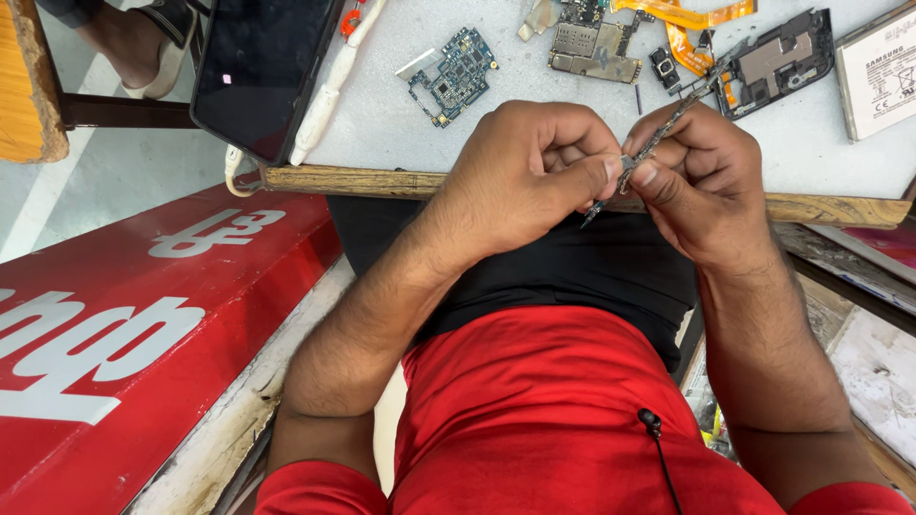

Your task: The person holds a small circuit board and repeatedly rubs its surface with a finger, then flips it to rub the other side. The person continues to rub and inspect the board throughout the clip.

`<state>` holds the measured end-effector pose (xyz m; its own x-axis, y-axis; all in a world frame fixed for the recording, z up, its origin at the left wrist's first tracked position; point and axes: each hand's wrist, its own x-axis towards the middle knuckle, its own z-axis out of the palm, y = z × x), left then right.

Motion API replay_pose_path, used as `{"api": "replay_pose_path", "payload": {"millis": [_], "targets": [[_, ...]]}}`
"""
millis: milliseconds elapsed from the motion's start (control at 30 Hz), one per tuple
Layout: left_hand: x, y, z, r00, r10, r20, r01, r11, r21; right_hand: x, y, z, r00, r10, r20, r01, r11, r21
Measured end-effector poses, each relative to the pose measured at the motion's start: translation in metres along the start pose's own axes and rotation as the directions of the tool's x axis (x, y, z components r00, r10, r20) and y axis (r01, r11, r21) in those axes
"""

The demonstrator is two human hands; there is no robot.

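Here, pinching a tiny part (627,163) between left hand (534,172) thumb and finger, tweezers (658,143) gripped in right hand (701,181).
Held just before the table (382,179) edge; likely light, stiff and fragile, best taken by its rims; beyond, circuit boards (453,74), orange ribbon (682,24), dark phone (262,67).

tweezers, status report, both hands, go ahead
Right hand grips tweezers. Left hand pinches small metal part at them. Nothing between the hands.
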<state>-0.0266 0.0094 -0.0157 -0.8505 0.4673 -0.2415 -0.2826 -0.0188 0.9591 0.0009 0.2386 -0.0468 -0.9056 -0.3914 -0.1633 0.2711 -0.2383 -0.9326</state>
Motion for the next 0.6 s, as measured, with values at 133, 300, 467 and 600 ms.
{"api": "replay_pose_path", "payload": {"millis": [133, 300, 467, 600], "targets": [[0.004, -0.003, -0.004, 0.998, -0.008, 0.058, 0.014, 0.994, -0.105, 0.003, -0.001, 0.001, 0.999, 0.022, -0.025, -0.022, 1.0, -0.017], [-0.007, 0.01, -0.001, 0.999, 0.016, -0.046, -0.006, 0.977, 0.213, 0.002, 0.006, -0.001, 0.998, 0.02, -0.054, -0.018, 0.999, 0.033], [-0.022, 0.018, 0.01, 0.926, 0.337, -0.169, -0.208, 0.831, 0.516, -0.008, 0.015, 0.002, 0.993, -0.053, -0.105, 0.052, 0.999, -0.013], [-0.024, 0.017, 0.014, 0.898, 0.412, -0.155, -0.24, 0.753, 0.613, -0.015, 0.017, 0.005, 0.988, -0.095, -0.12, 0.074, 0.983, -0.166]]}}
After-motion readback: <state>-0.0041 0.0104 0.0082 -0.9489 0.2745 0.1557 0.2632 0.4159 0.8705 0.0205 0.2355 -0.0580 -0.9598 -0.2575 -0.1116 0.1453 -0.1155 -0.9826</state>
